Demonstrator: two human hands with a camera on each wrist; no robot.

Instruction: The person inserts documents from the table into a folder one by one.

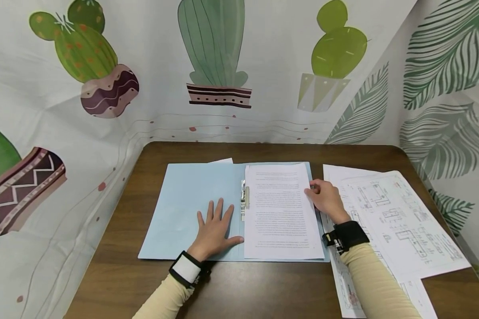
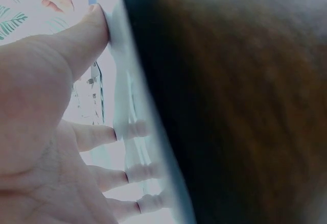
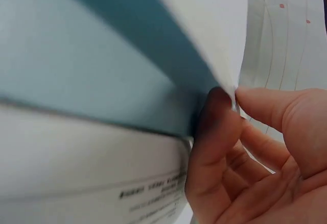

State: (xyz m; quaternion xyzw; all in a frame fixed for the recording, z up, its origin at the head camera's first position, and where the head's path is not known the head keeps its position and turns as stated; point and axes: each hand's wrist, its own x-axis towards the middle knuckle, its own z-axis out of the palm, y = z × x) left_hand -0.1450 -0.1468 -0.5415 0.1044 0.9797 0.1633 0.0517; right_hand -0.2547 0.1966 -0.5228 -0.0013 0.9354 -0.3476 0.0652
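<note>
— Printed sheets (image 1: 281, 212)?
— Inside blue folder (image 1: 195, 190), three o'clock; pinched by right hand (image 1: 329, 200) at two-o'clock edge.
— Handling?
— Probably light, floppy; best held by edges.
— Left hand (image 1: 213, 232)?
— Spread flat on folder, eight o'clock.

Office-like desk (image 1: 263, 292) with folder (image 1: 191, 190), pages (image 1: 281, 212)

There are two hands (image 1: 215, 231), two wristbands (image 1: 186, 269), one folder (image 1: 195, 188), one clip (image 1: 246, 197), four printed cacti (image 1: 211, 44) and at least two drawing sheets (image 1: 395, 230).
</note>
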